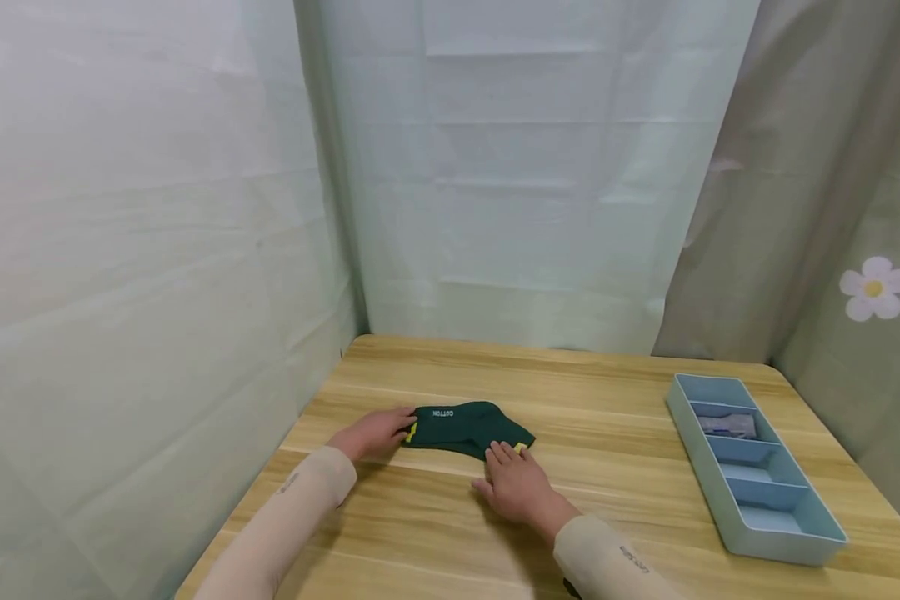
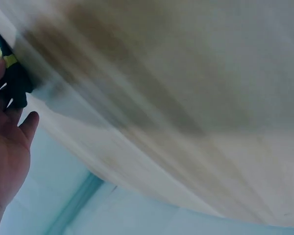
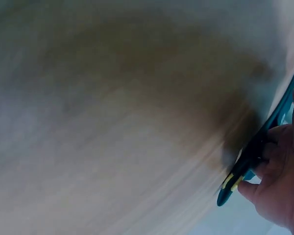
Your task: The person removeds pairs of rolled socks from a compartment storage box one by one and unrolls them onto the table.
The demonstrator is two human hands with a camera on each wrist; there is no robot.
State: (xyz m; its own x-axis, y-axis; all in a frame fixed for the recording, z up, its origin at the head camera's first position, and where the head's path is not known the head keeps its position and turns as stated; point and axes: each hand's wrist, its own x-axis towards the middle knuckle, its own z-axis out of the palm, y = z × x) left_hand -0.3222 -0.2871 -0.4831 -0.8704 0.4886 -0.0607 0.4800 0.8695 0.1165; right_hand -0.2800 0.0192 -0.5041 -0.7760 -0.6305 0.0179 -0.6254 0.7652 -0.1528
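Note:
A dark green sock (image 1: 457, 427) lies flat across the table, with "COTTON" lettering and yellow patches near both ends. My left hand (image 1: 378, 432) touches its left end, fingers extended over the edge beside a yellow patch. In the left wrist view, that hand (image 2: 9, 152) is at the far left, partly cut off, against the sock (image 2: 17, 81). Pointing away from me, the straight fingers of my right hand (image 1: 516, 485) rest on the sock's right end, partly covering the yellow patch there. The right wrist view shows this hand (image 3: 281, 178) against the sock (image 3: 255, 147).
A light blue divided organizer box (image 1: 708, 475) stands at the table's right side. One of its compartments holds a small packet in clear plastic (image 1: 729, 426). Pale curtains (image 1: 525, 183) hang behind and beside the wooden table (image 1: 412, 525).

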